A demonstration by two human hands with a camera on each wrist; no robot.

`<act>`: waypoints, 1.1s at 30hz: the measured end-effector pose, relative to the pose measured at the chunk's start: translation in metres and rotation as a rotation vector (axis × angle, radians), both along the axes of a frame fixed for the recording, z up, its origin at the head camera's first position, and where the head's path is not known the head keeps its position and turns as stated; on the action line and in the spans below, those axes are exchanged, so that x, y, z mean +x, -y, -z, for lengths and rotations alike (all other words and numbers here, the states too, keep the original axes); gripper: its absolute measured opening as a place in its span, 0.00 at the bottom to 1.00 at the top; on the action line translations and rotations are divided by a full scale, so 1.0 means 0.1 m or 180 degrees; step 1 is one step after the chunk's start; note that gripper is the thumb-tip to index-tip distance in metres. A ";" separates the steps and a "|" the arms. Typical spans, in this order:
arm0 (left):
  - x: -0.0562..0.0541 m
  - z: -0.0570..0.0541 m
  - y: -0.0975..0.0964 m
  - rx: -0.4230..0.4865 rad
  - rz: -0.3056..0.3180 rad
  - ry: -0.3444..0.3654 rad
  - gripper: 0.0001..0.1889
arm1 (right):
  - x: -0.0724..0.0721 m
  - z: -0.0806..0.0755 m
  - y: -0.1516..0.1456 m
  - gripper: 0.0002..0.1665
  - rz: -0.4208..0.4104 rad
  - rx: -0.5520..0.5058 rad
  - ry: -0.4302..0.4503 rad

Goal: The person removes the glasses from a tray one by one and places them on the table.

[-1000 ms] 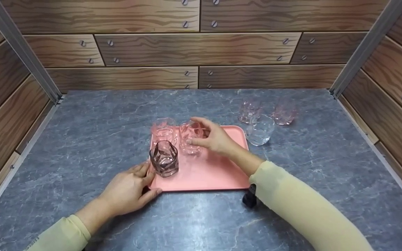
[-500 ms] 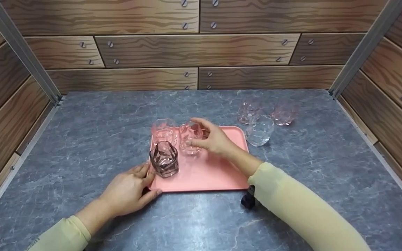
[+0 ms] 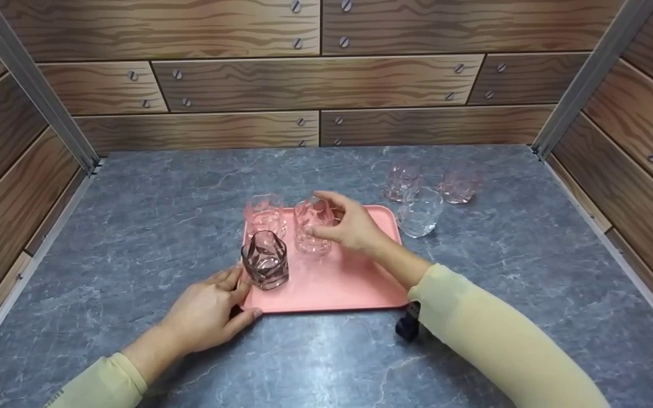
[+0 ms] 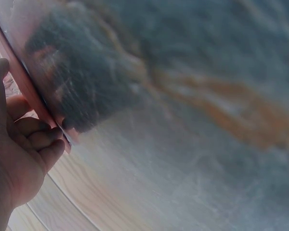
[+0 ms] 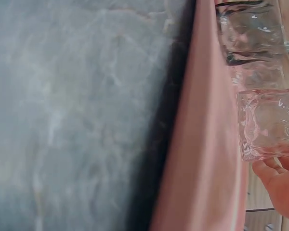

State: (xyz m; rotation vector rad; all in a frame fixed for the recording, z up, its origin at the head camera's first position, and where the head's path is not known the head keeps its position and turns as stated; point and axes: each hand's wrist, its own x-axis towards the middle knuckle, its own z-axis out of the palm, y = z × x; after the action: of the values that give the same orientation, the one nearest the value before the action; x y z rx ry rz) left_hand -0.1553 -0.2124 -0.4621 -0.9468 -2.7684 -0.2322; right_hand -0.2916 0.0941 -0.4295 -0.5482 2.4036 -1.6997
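A pink tray (image 3: pixel 338 283) lies on the table, and my left hand (image 3: pixel 204 311) holds its near left corner. The thumb lies along the front edge, the fingers at the left side. In the left wrist view, fingertips curl at the tray's rim (image 4: pixel 26 82). My right hand (image 3: pixel 352 224) grips a clear glass (image 3: pixel 312 235) between thumb and fingers, over the tray's back half; the right wrist view shows this faceted glass (image 5: pixel 267 125) upright. Left of it stands another clear glass (image 3: pixel 265 215). A smoky dark glass (image 3: pixel 265 260) stands in front of that one, near my left hand.
Beyond the tray's right side stand a clear glass (image 3: pixel 420 212) and two pale pink glasses (image 3: pixel 402 182), one of them (image 3: pixel 458 187) farther right. Wood-patterned panels (image 3: pixel 321 85) enclose the grey marbled table (image 3: pixel 162 187) at the back and sides.
The glass in my right hand has shifted slightly right, away from the clear glass beside it. My left hand keeps its hold on the tray corner.
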 end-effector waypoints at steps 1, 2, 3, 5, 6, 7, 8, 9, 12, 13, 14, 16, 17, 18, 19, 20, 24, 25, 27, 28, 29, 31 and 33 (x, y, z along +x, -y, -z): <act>0.00 0.00 0.00 -0.0004 -0.0005 0.0010 0.36 | 0.01 -0.03 -0.01 0.51 -0.0003 -0.0026 -0.0029; 0.00 0.00 0.00 -0.0007 -0.0012 0.0017 0.36 | 0.02 -0.06 -0.02 0.50 -0.0006 -0.0053 -0.0060; 0.01 0.00 0.01 -0.0005 -0.0019 0.0024 0.36 | 0.03 -0.10 -0.04 0.50 -0.0018 -0.0088 -0.0092; 0.02 0.00 0.01 0.0005 -0.0037 0.0032 0.36 | 0.06 -0.17 -0.09 0.50 -0.0044 -0.0118 -0.0149; 0.02 0.00 0.01 0.0013 -0.0046 0.0038 0.35 | 0.07 -0.22 -0.12 0.50 -0.0054 -0.0139 -0.0173; 0.02 0.00 0.01 0.0026 -0.0053 0.0045 0.35 | 0.09 -0.26 -0.15 0.50 -0.0058 -0.0157 -0.0194; 0.03 0.00 0.02 0.0039 -0.0059 0.0049 0.35 | 0.10 -0.30 -0.19 0.50 -0.0061 -0.0173 -0.0214; 0.03 0.00 0.02 0.0050 -0.0064 0.0053 0.35 | 0.11 -0.33 -0.23 0.50 -0.0069 -0.0188 -0.0231; 0.03 -0.01 0.02 0.0073 -0.0064 0.0048 0.35 | 0.14 -0.43 -0.36 0.50 -0.0069 -0.0230 -0.0326; 0.03 -0.01 0.02 0.0074 -0.0064 0.0045 0.35 | 0.15 -0.46 -0.41 0.50 -0.0059 -0.0230 -0.0362; 0.03 -0.01 0.02 0.0068 -0.0065 0.0040 0.35 | 0.15 -0.49 -0.46 0.50 -0.0057 -0.0240 -0.0392; 0.03 0.00 0.02 0.0054 -0.0068 0.0040 0.35 | 0.16 -0.53 -0.56 0.49 -0.0031 -0.0260 -0.0444; 0.03 0.00 0.02 0.0044 -0.0070 0.0042 0.35 | 0.16 -0.55 -0.61 0.49 -0.0009 -0.0270 -0.0454; 0.03 0.00 0.02 0.0040 -0.0072 0.0046 0.36 | 0.16 -0.57 -0.66 0.48 0.0014 -0.0261 -0.0479; 0.03 0.00 0.02 0.0037 -0.0073 0.0044 0.35 | 0.16 -0.58 -0.72 0.48 0.0043 -0.0247 -0.0513; 0.03 0.00 0.02 0.0037 -0.0074 0.0042 0.35 | 0.15 -0.60 -0.77 0.47 0.0065 -0.0255 -0.0531; 0.02 -0.01 0.01 0.0056 -0.0059 0.0033 0.35 | 0.15 -0.65 -1.00 0.46 0.0209 -0.0208 -0.0619; 0.02 -0.01 0.00 0.0060 -0.0051 0.0029 0.35 | 0.15 -0.66 -1.05 0.46 0.0250 -0.0200 -0.0638; 0.01 -0.02 0.00 0.0065 -0.0032 0.0026 0.35 | 0.15 -0.69 -1.18 0.45 0.0331 -0.0183 -0.0663; 0.01 -0.02 -0.01 0.0064 -0.0025 0.0025 0.35 | 0.15 -0.70 -1.24 0.45 0.0376 -0.0182 -0.0668; 0.01 -0.02 -0.01 0.0064 -0.0019 0.0023 0.35 | 0.15 -0.71 -1.29 0.45 0.0422 -0.0167 -0.0686; 0.01 -0.01 -0.01 0.0071 -0.0014 0.0020 0.35 | 0.14 -0.73 -1.41 0.45 0.0498 -0.0125 -0.0738; 0.02 -0.01 -0.01 0.0071 -0.0012 0.0009 0.35 | 0.14 -0.75 -1.52 0.44 0.0567 -0.0106 -0.0778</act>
State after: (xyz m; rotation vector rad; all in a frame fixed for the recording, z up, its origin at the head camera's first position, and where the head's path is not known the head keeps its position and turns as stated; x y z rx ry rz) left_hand -0.1536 -0.2111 -0.4613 -0.9365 -2.7641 -0.2635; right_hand -0.2775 0.2462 -0.3548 -0.5943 2.6696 -1.8428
